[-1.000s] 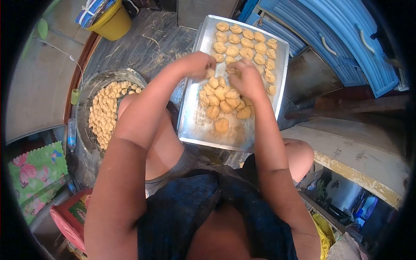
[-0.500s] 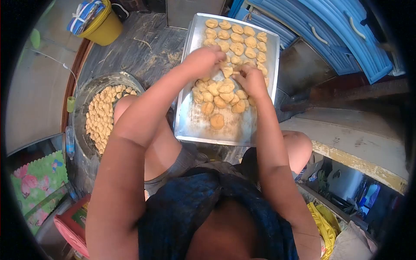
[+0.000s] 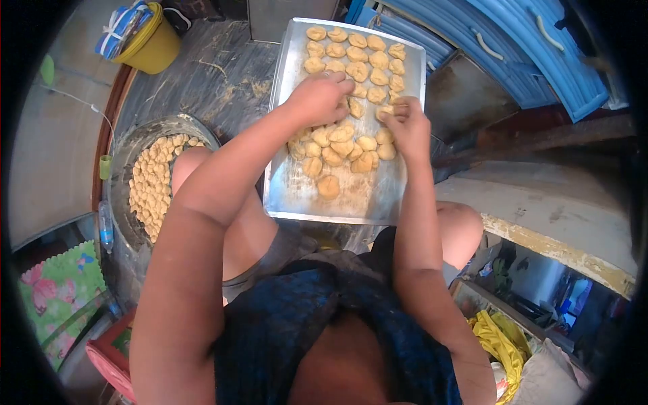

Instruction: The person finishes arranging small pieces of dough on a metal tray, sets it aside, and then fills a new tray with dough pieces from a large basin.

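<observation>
A metal tray [image 3: 290, 196] lies in front of my knees. Rows of tan dough pieces [image 3: 357, 70] cover its far part, and a loose heap of dough pieces [image 3: 341, 132] sits nearer to me. My left hand [image 3: 320, 98] is over the tray's left side between rows and heap, its fingers bent down and closed, their tips partly hidden. At the right edge, my right hand [image 3: 408, 125] pinches a dough piece [image 3: 384, 113] between thumb and fingers, at the near end of the rightmost row.
To the left stands a round metal basin [image 3: 123, 175] full of small dough pieces. A yellow bucket [image 3: 156, 50] is at the upper left, blue slatted furniture [image 3: 466, 40] at the upper right. A wooden shelf [image 3: 540, 202] runs along the right.
My right hand has moved right, away from my left hand, to the end of the right row. My left hand has moved slightly down and left. The view has shifted a little.
</observation>
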A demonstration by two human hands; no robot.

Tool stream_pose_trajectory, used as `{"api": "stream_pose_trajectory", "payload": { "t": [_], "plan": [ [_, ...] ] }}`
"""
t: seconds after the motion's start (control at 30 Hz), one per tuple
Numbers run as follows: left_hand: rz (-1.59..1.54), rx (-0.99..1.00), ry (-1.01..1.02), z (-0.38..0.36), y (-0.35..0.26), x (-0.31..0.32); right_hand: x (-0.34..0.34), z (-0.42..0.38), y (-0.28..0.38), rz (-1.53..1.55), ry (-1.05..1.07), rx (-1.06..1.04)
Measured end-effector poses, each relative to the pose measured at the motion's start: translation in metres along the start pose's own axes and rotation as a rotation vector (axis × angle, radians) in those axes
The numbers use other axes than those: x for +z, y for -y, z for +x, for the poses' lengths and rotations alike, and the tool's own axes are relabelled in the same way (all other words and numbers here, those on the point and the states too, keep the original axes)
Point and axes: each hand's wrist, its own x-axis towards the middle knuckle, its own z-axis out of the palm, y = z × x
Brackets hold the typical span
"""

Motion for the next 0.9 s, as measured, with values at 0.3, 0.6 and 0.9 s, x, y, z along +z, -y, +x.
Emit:
{"api": "stream_pose_trajectory", "payload": {
  "t": [0.3, 0.6, 0.9],
  "plan": [
    [0.016, 0.084, 0.045, 0.014, -0.007, 0.012, -0.016, -0.001, -0.009, -0.264, 0.298, 0.182],
    [0.017, 0.329, 0.003, 0.014, -0.02, 0.015, -0.005, 0.005, -0.013, -0.139, 0.005, 0.183],
    [0.056, 0.338, 0.088, 0.02, -0.011, 0.024, -0.005, 0.021, -0.026, -0.163, -0.024, 0.009]
  ]
}}
